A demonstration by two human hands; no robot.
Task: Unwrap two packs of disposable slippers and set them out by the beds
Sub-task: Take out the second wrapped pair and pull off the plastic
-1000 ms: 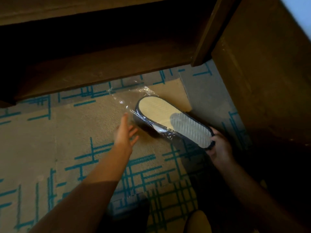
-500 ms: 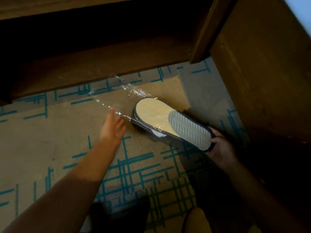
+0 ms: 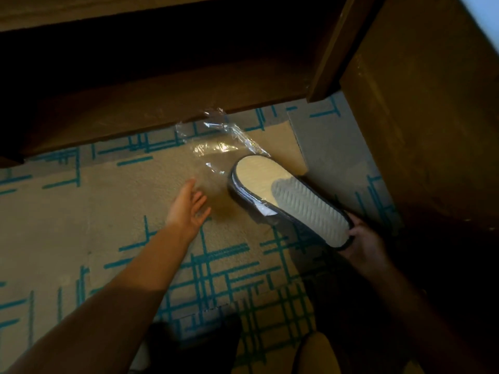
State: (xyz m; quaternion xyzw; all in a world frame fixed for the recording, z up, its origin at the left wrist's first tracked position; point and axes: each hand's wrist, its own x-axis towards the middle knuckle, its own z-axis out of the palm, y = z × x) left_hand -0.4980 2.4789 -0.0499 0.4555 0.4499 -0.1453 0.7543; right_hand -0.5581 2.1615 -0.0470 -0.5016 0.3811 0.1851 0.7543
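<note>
A pair of disposable slippers [image 3: 291, 201], stacked sole-up with dark edging and a pale ribbed sole, is tilted above the carpet. My right hand [image 3: 364, 238] grips their heel end at the lower right. The clear plastic wrap [image 3: 216, 141] trails off the toe end toward the bed frame; only a little of it still covers the middle of the slippers. My left hand [image 3: 189, 209] hovers just left of the toe with fingers spread and straight, beside the wrap's blurred edge. I cannot tell whether it touches the wrap.
The dark wooden bed frame [image 3: 162, 103] runs across the top, with a deep shadow under it. A wooden panel [image 3: 432, 117] stands at the right. The floor is beige carpet [image 3: 81, 211] with teal lines. A dark shape [image 3: 194, 344] and a tan object [image 3: 316, 354] lie at the bottom edge.
The wrap has slid farther off the toe and now reaches the bed frame. My left hand's fingers have spread open beside it. The right hand keeps its hold on the heel.
</note>
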